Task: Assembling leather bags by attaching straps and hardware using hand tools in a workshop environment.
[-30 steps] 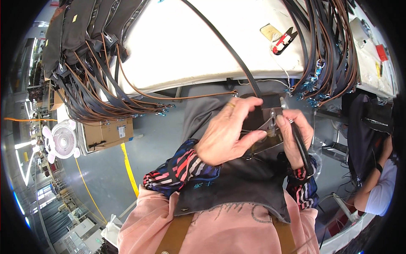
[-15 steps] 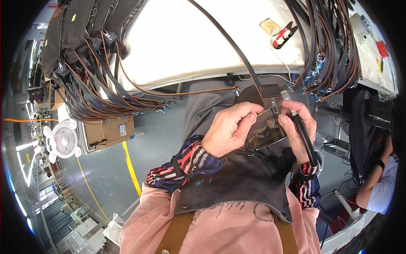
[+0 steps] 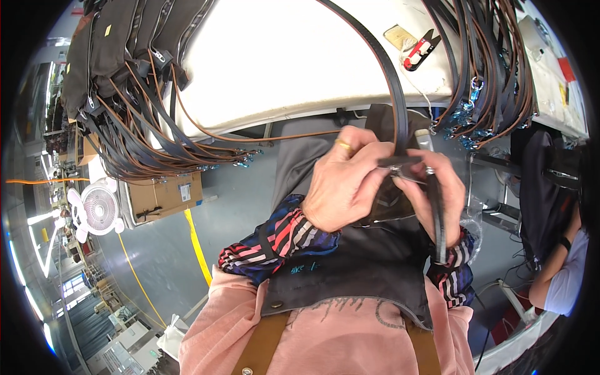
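My left hand (image 3: 337,181), with a gold ring, pinches the dark end of a long black leather strap (image 3: 392,81) over a dark zippered pouch (image 3: 384,115). My right hand (image 3: 437,187) closes around the same junction beside a metal zipper pull (image 3: 396,170), with a black-handled tool with a silver, pale-tipped end (image 3: 438,231) held along it. The fingertips of both hands meet there, so the exact grip is partly hidden. The pouch lies on grey fabric (image 3: 294,156) above my dark apron (image 3: 337,269).
A white table (image 3: 281,56) carries hanging pouches (image 3: 106,56) at left, many straps (image 3: 500,69) at right, and red-handled snips (image 3: 419,53). A pink fan (image 3: 99,211) and cardboard box (image 3: 162,200) are at lower left. A co-worker's arm (image 3: 556,262) is at right.
The long strap has swung right, its end now bent over the zipper pull. My left hand has moved right to meet my right fingertips, which have closed in around that spot.
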